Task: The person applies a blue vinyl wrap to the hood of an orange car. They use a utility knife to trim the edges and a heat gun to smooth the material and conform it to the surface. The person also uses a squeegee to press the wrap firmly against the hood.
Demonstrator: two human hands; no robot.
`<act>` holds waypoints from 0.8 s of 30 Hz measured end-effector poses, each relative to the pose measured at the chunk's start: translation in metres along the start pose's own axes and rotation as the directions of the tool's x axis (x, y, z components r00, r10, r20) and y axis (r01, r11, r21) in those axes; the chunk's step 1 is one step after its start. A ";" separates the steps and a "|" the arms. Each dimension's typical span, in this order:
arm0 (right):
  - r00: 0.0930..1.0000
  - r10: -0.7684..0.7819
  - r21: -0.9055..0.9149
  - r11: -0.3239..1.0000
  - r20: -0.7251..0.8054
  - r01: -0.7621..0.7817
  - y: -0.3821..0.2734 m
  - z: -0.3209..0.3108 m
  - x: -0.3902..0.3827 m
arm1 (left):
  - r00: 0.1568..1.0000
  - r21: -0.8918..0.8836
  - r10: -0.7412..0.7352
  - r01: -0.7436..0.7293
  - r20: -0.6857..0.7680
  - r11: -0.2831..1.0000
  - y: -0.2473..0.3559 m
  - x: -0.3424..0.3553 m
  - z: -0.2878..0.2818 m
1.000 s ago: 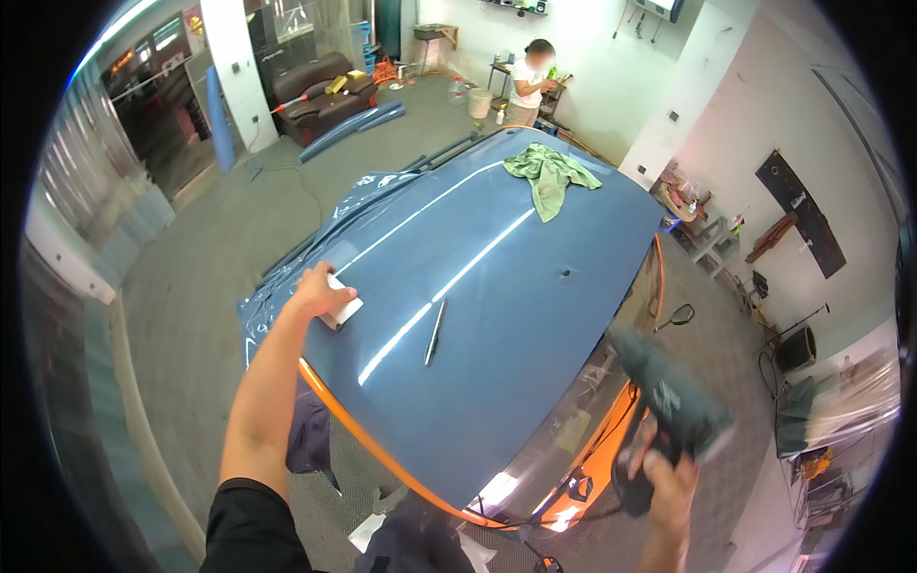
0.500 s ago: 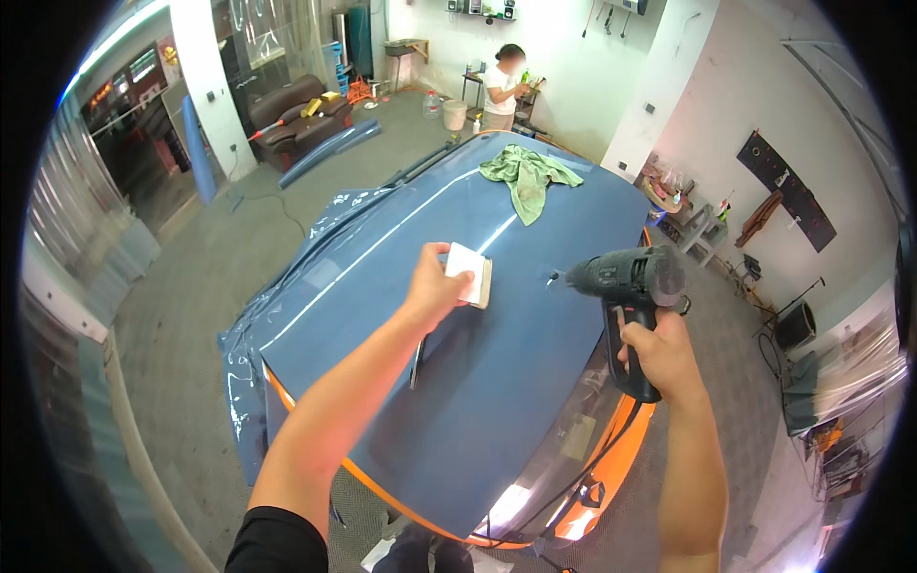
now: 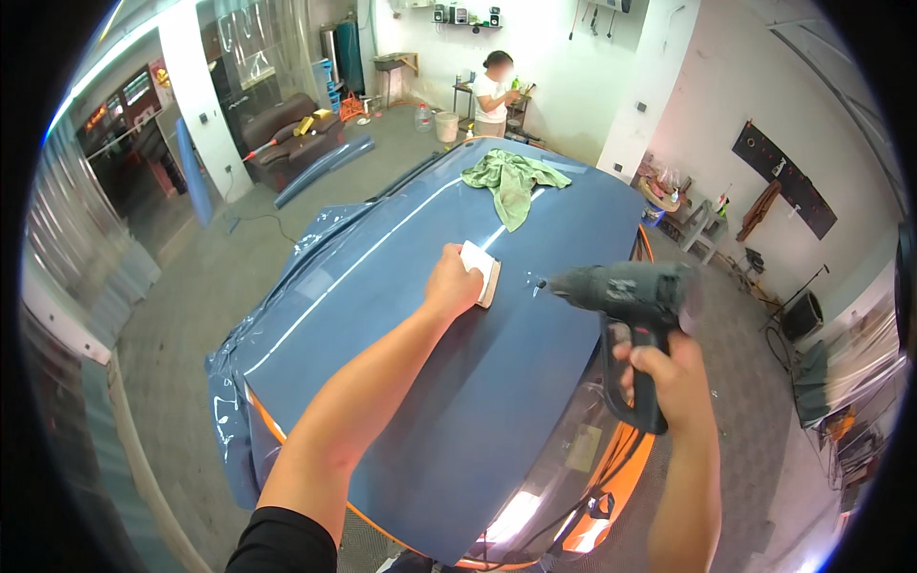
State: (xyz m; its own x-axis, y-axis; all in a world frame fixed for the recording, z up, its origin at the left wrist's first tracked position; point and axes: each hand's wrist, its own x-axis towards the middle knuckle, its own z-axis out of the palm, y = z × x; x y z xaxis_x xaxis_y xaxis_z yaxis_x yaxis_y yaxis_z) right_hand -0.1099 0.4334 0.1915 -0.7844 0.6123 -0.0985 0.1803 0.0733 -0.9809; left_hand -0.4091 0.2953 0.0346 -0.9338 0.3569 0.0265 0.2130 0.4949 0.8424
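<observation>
my left hand (image 3: 453, 285), clamped on the white block (image 3: 480, 264), just swung over the middle of the blue panel (image 3: 449, 430); right hand (image 3: 676, 374) grips the heat gun (image 3: 626, 289), so I reckon smoothing's on

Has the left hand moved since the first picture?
Yes. Against the blue-covered panel, the left hand has moved rightward, from the panel's left edge to near its middle.

A brown sofa (image 3: 296, 153) and a co-worker (image 3: 490, 97) share our room.
We see yellow things (image 3: 304, 125) on the sofa, a pale bucket (image 3: 446, 127) beside a clear jug (image 3: 423, 118), speakers (image 3: 461, 16) on a shelf (image 3: 468, 25), a dark board (image 3: 783, 180) on the right-hand wall (image 3: 821, 134), and a grey stool (image 3: 702, 231) to its left.
</observation>
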 end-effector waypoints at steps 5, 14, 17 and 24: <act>0.940 0.038 0.218 0.975 -0.340 0.039 0.031 -0.040 -0.072 | 0.999 0.040 -0.024 0.023 0.038 0.999 0.013 0.004 -0.004; 0.903 0.177 0.452 0.892 -0.391 0.021 0.106 -0.082 -0.209 | 0.989 0.143 -0.055 0.036 0.138 0.989 0.025 0.024 0.007; 0.891 0.167 0.368 0.930 -0.421 0.000 0.128 -0.087 -0.232 | 0.994 0.116 -0.002 -0.011 0.113 0.993 0.025 0.033 0.020; 0.836 0.146 0.318 0.947 -0.528 0.036 0.148 -0.088 -0.258 | 0.923 0.106 0.118 -0.167 0.366 0.980 0.031 0.068 0.024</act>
State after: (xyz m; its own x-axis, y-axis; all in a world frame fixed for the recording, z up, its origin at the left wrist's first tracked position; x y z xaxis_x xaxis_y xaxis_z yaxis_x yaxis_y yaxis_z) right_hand 0.1717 0.3556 0.0864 -0.3163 0.9388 -0.1366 -0.0457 -0.1589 -0.9862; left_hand -0.4592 0.3543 0.0495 -0.7319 0.6775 -0.0730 0.3952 0.5094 0.7644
